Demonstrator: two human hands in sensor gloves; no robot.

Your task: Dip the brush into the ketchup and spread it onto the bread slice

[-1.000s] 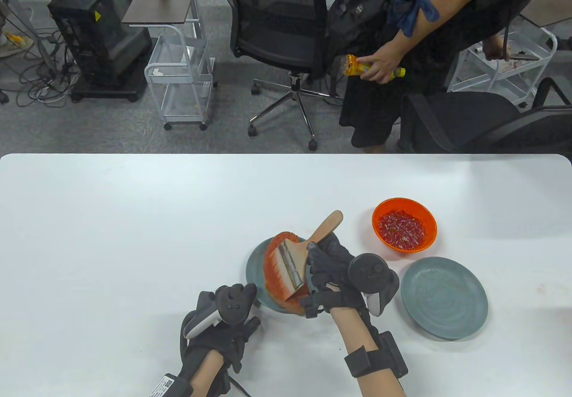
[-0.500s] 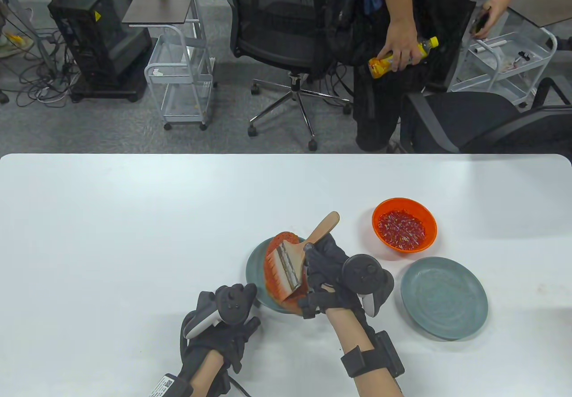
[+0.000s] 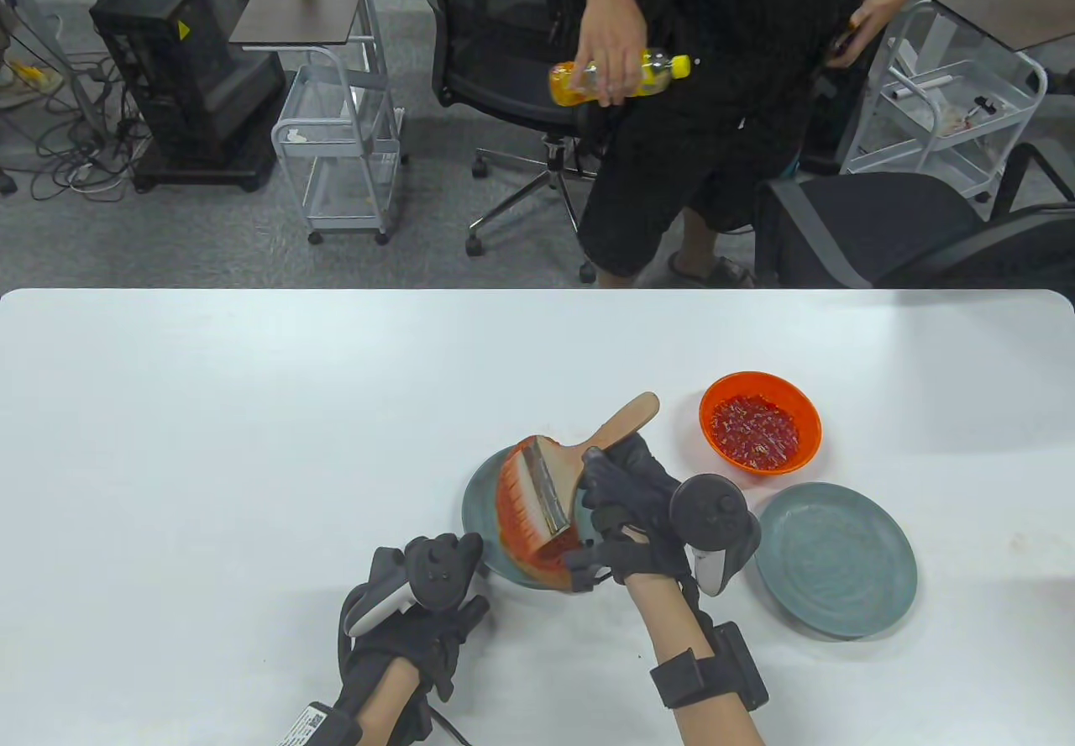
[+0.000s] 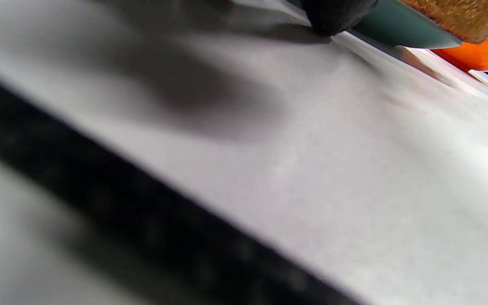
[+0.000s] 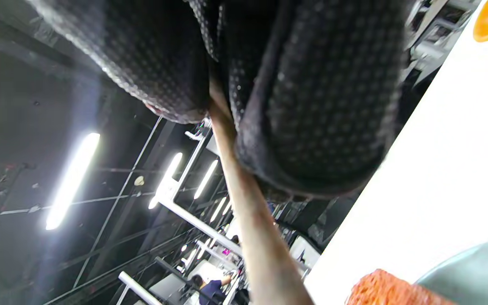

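A: Starting left of the grey-green plate [image 3: 479, 519] that carried the bread, where did we have our left hand [image 3: 417, 612]?

B: Resting on the white table [image 3: 252, 443] just beside that plate's near-left rim. The tracker covered the fingers, so we could not tell how they lay, and the left wrist view gave only a dark fingertip touching the table by the rim.

A: And on the plate itself?

B: The red-smeared bread slice [image 3: 525, 519] lay there, with the wide wooden-handled brush [image 3: 558, 490] pressed bristles-down on it. Our right hand [image 3: 630, 511] had its fingers curled round the handle. We judged the spreading step to be in hand.

A: What did the next move call for?

B: Dragging the bristles across the parts less covered, or going back to the orange bowl of ketchup [image 3: 760, 422], up and to the right of the plate, for more.

A: Compared with half a second earlier?

B: The handle had swung a little rightward and the brush head had shifted up the slice. The second grey-green plate [image 3: 836, 561], right of the first, had stayed empty.
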